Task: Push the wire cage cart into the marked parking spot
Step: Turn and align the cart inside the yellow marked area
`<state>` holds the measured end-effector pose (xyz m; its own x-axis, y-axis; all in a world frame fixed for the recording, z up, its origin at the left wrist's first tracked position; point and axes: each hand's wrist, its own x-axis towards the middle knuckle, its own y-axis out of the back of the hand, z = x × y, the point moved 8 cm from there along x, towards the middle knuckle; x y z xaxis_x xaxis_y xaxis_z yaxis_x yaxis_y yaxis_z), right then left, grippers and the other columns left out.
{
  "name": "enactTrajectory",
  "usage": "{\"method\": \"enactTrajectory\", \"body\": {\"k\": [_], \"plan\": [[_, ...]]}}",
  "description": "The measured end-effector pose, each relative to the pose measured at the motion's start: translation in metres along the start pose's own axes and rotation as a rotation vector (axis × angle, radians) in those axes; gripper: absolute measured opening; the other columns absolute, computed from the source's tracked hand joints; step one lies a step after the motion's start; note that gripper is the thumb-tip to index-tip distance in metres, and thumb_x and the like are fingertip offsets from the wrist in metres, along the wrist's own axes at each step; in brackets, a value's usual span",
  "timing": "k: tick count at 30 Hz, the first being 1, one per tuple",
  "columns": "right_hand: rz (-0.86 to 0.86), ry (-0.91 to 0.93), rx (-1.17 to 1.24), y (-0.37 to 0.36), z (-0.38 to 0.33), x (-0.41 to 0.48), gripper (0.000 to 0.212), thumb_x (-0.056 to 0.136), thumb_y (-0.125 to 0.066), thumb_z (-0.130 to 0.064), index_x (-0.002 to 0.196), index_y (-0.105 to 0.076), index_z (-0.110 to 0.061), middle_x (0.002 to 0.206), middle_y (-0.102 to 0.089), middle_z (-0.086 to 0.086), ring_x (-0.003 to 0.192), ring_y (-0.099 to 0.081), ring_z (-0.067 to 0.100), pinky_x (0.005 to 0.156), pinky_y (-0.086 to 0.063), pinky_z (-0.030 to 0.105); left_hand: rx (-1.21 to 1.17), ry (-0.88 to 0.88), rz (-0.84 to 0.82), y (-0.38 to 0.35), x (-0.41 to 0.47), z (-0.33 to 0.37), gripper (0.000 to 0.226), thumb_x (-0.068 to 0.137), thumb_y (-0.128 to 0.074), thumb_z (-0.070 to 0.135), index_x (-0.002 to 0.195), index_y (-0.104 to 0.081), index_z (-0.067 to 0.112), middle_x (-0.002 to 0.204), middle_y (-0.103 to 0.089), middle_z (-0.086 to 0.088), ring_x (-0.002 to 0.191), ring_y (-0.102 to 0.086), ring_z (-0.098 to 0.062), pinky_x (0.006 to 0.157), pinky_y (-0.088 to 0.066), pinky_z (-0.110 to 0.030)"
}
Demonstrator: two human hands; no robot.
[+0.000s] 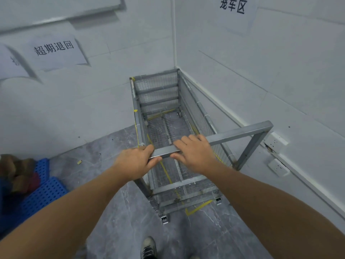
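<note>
The grey wire cage cart (158,94) stands lengthwise in the room's corner, its far end near the two white walls. Its near top rail (237,135) runs across in front of me. My left hand (135,161) grips the rail's left end, fingers over the top and thumb underneath. My right hand (194,154) is beside it on the same rail, fingers curled over it. Yellow tape lines (197,208) of the parking spot show on the floor under the cart and just past its near right wheel (218,200). The cart is empty.
White walls close in at the left, far end and right, with paper signs (54,47) on them. A blue perforated plastic pallet (43,195) with brown items lies at the left. Wall sockets (278,167) sit low on the right wall. My shoe (148,247) stands on the grey marble floor.
</note>
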<state>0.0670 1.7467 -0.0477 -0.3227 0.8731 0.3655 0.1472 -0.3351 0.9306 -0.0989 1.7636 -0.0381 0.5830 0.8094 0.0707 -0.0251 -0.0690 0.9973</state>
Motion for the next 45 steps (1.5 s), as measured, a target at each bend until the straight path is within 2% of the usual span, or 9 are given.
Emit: {"method": "enactTrajectory", "body": {"k": [11, 17, 24, 29, 34, 36, 39, 43, 45], "plan": [[0.021, -0.326, 0.134, 0.006, -0.004, -0.008, 0.065, 0.096, -0.022, -0.069, 0.107, -0.065, -0.022, 0.1, -0.061, -0.004, 0.1, -0.049, 0.021, 0.099, -0.032, 0.042, -0.404, -0.285, -0.062, -0.001, -0.003, -0.006, 0.047, 0.098, -0.043, 0.038, 0.144, -0.031, 0.036, 0.114, -0.063, -0.001, 0.093, -0.06, -0.026, 0.074, -0.049, -0.04], [0.231, -0.704, 0.117, 0.006, -0.013, -0.022, 0.046, 0.096, -0.045, -0.05, 0.108, -0.065, -0.011, 0.124, -0.056, 0.012, 0.125, -0.044, 0.033, 0.106, -0.035, 0.052, -0.596, -0.383, -0.09, -0.005, -0.003, -0.024, 0.049, 0.097, -0.049, 0.039, 0.144, -0.035, 0.036, 0.121, -0.065, 0.004, 0.091, -0.061, -0.017, 0.079, -0.051, -0.039], [0.341, -1.232, 0.455, -0.001, -0.019, -0.044, 0.079, 0.096, -0.055, -0.048, 0.155, -0.018, -0.012, 0.166, 0.002, 0.01, 0.152, 0.0, 0.023, 0.121, -0.012, 0.04, -0.898, -0.313, -0.024, -0.001, -0.006, -0.031, 0.034, 0.093, -0.059, 0.025, 0.126, -0.056, 0.025, 0.108, -0.061, 0.009, 0.092, -0.056, -0.002, 0.076, -0.047, -0.023], [0.343, -1.324, 0.549, -0.008, -0.019, -0.041, 0.081, 0.098, -0.051, -0.045, 0.157, -0.006, -0.012, 0.166, 0.004, 0.011, 0.15, -0.011, 0.027, 0.115, -0.021, 0.036, -0.94, -0.325, -0.023, -0.002, -0.004, -0.031, 0.033, 0.09, -0.055, 0.032, 0.122, -0.058, 0.025, 0.103, -0.061, 0.008, 0.091, -0.057, -0.005, 0.076, -0.052, -0.034], [0.458, -1.419, 0.595, -0.02, -0.004, -0.044, 0.082, 0.091, -0.044, -0.06, 0.154, -0.008, -0.02, 0.154, -0.035, 0.018, 0.129, -0.048, 0.035, 0.101, -0.045, 0.049, -0.936, -0.341, -0.018, -0.006, -0.003, -0.03, 0.036, 0.09, -0.055, 0.033, 0.125, -0.057, 0.023, 0.105, -0.059, 0.007, 0.092, -0.058, -0.008, 0.078, -0.052, -0.036], [0.482, -1.446, 0.619, -0.024, 0.0, -0.045, 0.079, 0.09, -0.043, -0.06, 0.151, -0.009, -0.023, 0.141, -0.048, 0.024, 0.099, -0.061, 0.028, 0.076, -0.053, 0.03, -0.926, -0.347, -0.015, -0.006, -0.003, -0.03, 0.036, 0.09, -0.055, 0.033, 0.124, -0.056, 0.025, 0.106, -0.06, 0.006, 0.092, -0.058, -0.006, 0.077, -0.051, -0.033], [0.484, -1.445, 0.579, -0.022, 0.004, -0.048, 0.079, 0.096, -0.046, -0.052, 0.155, -0.003, -0.021, 0.129, -0.055, 0.02, 0.076, -0.058, 0.015, 0.048, -0.036, 0.011, -0.941, -0.35, -0.02, -0.006, -0.001, -0.029, 0.035, 0.089, -0.056, 0.031, 0.124, -0.056, 0.025, 0.105, -0.061, 0.003, 0.09, -0.059, -0.008, 0.077, -0.053, -0.037], [0.505, -1.446, 0.583, -0.024, 0.006, -0.05, 0.089, 0.085, -0.036, -0.071, 0.154, 0.003, -0.031, 0.113, -0.03, -0.004, 0.092, -0.048, 0.016, 0.073, -0.046, 0.032, -0.934, -0.35, -0.006, -0.004, 0.001, -0.025, 0.035, 0.089, -0.055, 0.031, 0.124, -0.057, 0.023, 0.103, -0.061, 0.003, 0.088, -0.058, -0.007, 0.075, -0.053, -0.037], [0.514, -1.453, 0.59, -0.024, 0.004, -0.05, 0.089, 0.084, -0.034, -0.073, 0.153, 0.005, -0.032, 0.124, -0.042, -0.006, 0.104, -0.052, 0.02, 0.088, -0.048, 0.043, -0.925, -0.339, -0.004, -0.004, 0.002, -0.025, 0.035, 0.089, -0.055, 0.031, 0.123, -0.057, 0.023, 0.102, -0.06, 0.004, 0.087, -0.059, -0.008, 0.073, -0.054, -0.038]]}}
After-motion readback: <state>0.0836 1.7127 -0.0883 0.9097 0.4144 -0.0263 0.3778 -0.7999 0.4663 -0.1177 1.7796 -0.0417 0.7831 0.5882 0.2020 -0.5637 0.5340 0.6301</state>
